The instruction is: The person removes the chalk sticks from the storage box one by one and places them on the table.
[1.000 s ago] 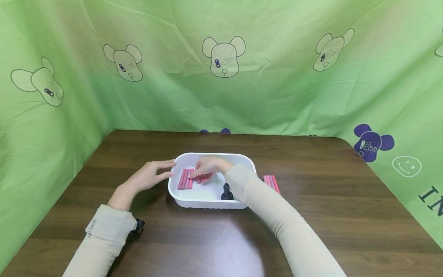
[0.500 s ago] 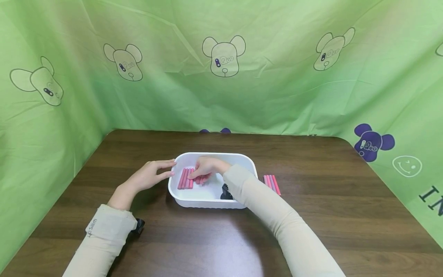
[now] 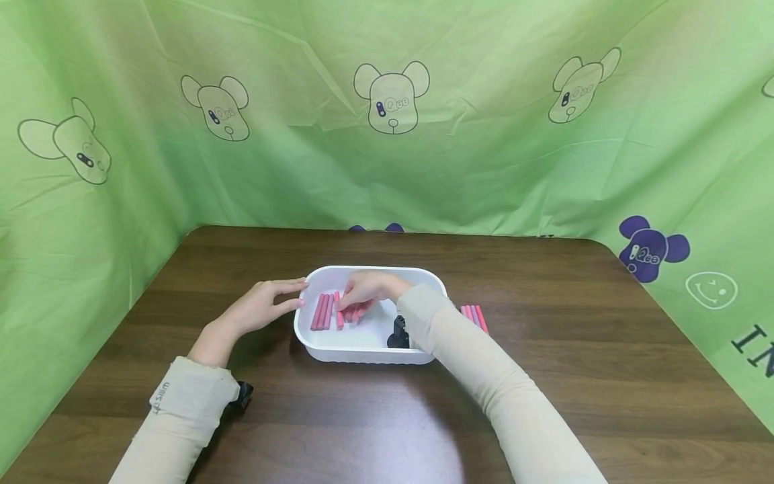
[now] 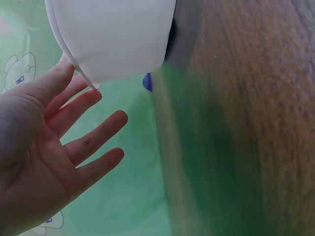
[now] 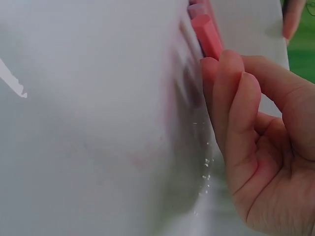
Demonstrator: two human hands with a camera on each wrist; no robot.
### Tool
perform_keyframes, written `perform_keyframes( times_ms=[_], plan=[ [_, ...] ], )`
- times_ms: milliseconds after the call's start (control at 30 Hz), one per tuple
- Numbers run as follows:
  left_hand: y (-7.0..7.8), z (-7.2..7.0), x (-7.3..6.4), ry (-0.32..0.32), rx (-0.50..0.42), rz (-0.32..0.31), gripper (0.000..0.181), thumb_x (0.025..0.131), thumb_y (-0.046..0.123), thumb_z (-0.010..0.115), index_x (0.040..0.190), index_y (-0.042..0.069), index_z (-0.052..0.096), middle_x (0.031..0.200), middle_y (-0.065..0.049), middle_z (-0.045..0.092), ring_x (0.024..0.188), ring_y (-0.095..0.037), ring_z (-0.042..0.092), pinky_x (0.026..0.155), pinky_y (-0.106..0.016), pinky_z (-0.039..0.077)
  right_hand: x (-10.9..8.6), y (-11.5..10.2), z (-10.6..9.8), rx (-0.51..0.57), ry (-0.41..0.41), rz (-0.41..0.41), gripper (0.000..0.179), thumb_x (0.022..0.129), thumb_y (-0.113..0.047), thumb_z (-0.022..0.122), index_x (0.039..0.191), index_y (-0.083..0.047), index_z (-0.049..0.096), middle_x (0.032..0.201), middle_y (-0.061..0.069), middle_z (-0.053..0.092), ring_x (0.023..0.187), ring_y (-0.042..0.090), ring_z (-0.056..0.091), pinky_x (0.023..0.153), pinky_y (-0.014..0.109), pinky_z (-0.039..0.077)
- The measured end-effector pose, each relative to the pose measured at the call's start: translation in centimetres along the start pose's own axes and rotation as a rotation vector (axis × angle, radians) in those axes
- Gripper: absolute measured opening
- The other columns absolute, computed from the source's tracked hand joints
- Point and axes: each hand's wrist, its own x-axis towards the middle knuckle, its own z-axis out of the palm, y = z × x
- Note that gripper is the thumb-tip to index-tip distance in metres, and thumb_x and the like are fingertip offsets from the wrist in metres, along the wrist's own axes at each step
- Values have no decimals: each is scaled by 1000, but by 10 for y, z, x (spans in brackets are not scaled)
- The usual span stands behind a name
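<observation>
A white tub (image 3: 375, 357) stands mid-table. Inside its left part, several slim pink sticks (image 3: 322, 313) lie side by side. My right hand (image 3: 369, 289) reaches into the tub and pinches one coral-pink stick (image 3: 339, 318), set slightly apart from that row. In the right wrist view, the end of this coral stick (image 5: 208, 37) pokes out beyond the fingertips. My left hand (image 3: 260, 308) is at the tub's left end, fingers extended. Thumb and forefinger touch the tub's rim in the left wrist view, where the other fingers of the left hand (image 4: 64, 132) are spread.
More pink sticks (image 3: 474, 318) lie in a row on the brown wooden table (image 3: 568, 376), right of the tub and partly behind the right sleeve (image 3: 484, 366). A black wrist camera (image 3: 397, 334) sits under the right wrist. Green printed cloth (image 3: 387, 175) hangs behind and beside the table.
The coral stick has shifted slightly right with my right hand, leaving a gap from the row of sticks. My left hand has stayed put at the rim.
</observation>
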Motion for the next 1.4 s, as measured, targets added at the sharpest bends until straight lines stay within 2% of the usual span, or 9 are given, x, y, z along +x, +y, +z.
perform_keyframes(
  times_ms=[433, 700, 1133, 1400],
  plan=[
    [1, 0, 0, 3, 2, -4, 44, 91, 20, 61, 129, 0, 54, 134, -20, 53, 127, -37, 47, 106, -51, 38, -11, 6, -11, 27, -7, -10, 17, 92, -14, 58, 80, -4, 65, 66, 0, 66, 58, 6, 61, 58, 16, 53],
    [1, 0, 0, 4, -1, -5, 44, 91, 20, 61, 129, 1, 54, 134, -19, 52, 128, -37, 47, 106, -51, 38, -26, 6, -17, 65, -1, -30, 17, 93, -13, 55, 91, 0, 65, 75, 2, 67, 66, 7, 66, 71, 25, 58],
    [2, -1, 0, 2, -7, -8, 44, 91, 20, 61, 129, 0, 54, 135, -20, 52, 128, -37, 46, 106, -51, 37, -43, 8, -31, 89, -10, -81, 20, 93, -15, 54, 100, 1, 63, 82, 4, 69, 75, 10, 68, 80, 30, 58],
    [1, -2, 0, 3, -3, -1, 44, 91, 21, 61, 129, 0, 55, 134, -19, 53, 128, -37, 47, 106, -51, 38, -59, 11, -40, 98, -9, -115, 21, 94, -16, 53, 99, 2, 63, 86, 5, 72, 77, 11, 68, 81, 31, 58]
  ],
)
